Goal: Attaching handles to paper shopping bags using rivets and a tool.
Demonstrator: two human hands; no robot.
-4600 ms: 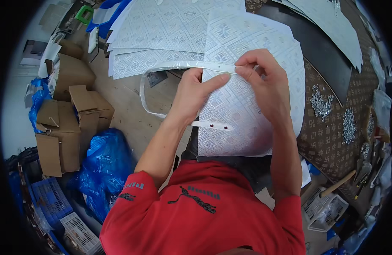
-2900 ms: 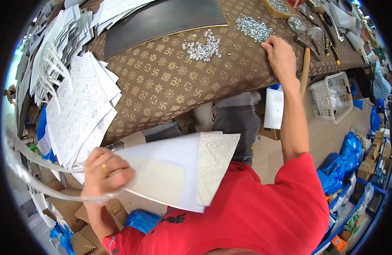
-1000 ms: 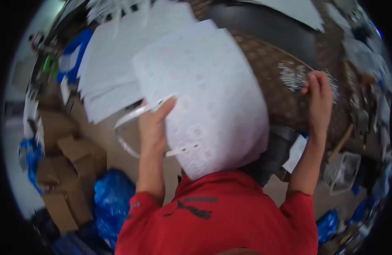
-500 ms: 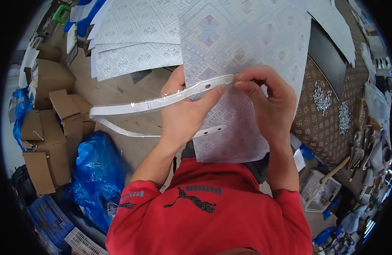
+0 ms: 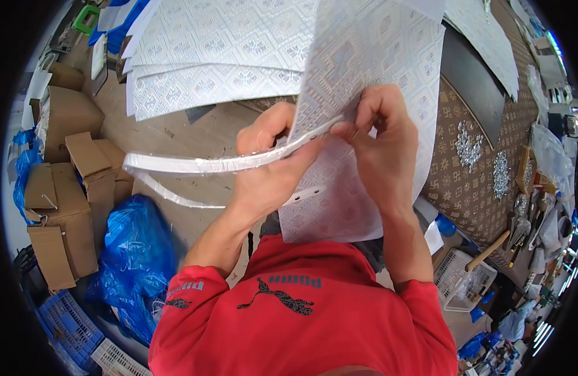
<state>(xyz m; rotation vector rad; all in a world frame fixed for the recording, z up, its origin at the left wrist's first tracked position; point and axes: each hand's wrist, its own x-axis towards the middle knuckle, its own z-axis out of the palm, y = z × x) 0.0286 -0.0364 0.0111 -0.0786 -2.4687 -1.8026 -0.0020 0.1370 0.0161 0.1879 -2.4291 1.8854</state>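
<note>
Before the near edge of the table [image 5: 467,210], the left hand [image 5: 267,178] has its grip closed on a white strap [image 5: 201,165] against a patterned sheet [image 5: 370,53]. The right hand [image 5: 386,147] thumbs the strap's tip; whether that grip pinches anything, I cannot tell.

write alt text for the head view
The left hand holds a white strap against a silvery sheet, the right hand at the strap's end. Cardboard boxes stand left; shiny bits lie on a brown tablecloth at right.
</note>
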